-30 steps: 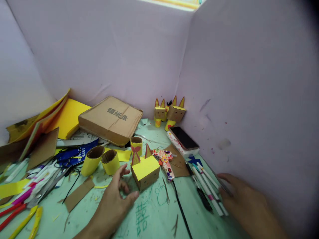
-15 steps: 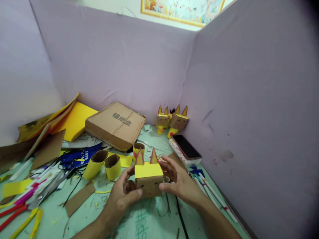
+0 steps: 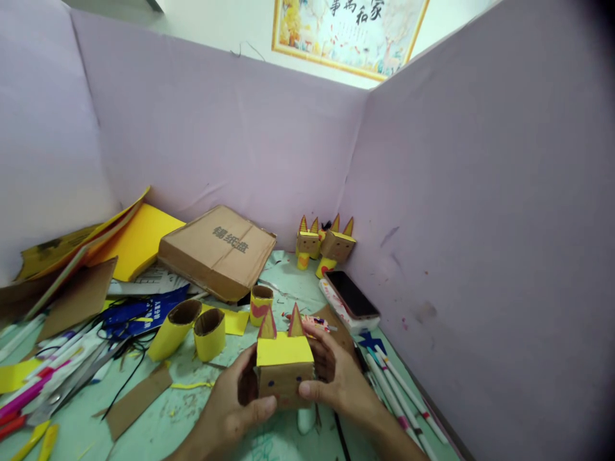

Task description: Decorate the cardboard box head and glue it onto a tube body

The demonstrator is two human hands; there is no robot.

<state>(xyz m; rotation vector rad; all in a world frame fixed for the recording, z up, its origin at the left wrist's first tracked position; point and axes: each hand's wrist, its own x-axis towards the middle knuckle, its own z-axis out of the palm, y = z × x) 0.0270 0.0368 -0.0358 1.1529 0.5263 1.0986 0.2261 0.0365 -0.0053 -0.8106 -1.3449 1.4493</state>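
Between my hands is a small cardboard box (image 3: 284, 378) with a yellow top, drawn dark eyes and two pointed ears edged in red. My left hand (image 3: 235, 400) grips its left side, the thumb near the lower front corner. On the right side my right hand (image 3: 339, 378) holds it, thumb on the front face and fingers behind. Just behind the box stands a yellow tube with a red heart (image 3: 261, 308). Two more yellow tubes, one leaning (image 3: 175, 330) and one upright (image 3: 210, 339), are to the left.
A flat carton (image 3: 218, 250) lies at the back, beside yellow sheets (image 3: 148, 237). Eared cardboard figures (image 3: 336, 246) stand in the far corner. A phone (image 3: 350, 293) rests at right near markers (image 3: 398, 397). Scissors (image 3: 57, 397) and pens lie left.
The view has tilted up, so things sit lower in the picture. Both hands still hold the box, and my right hand's fingers are closer against its side.
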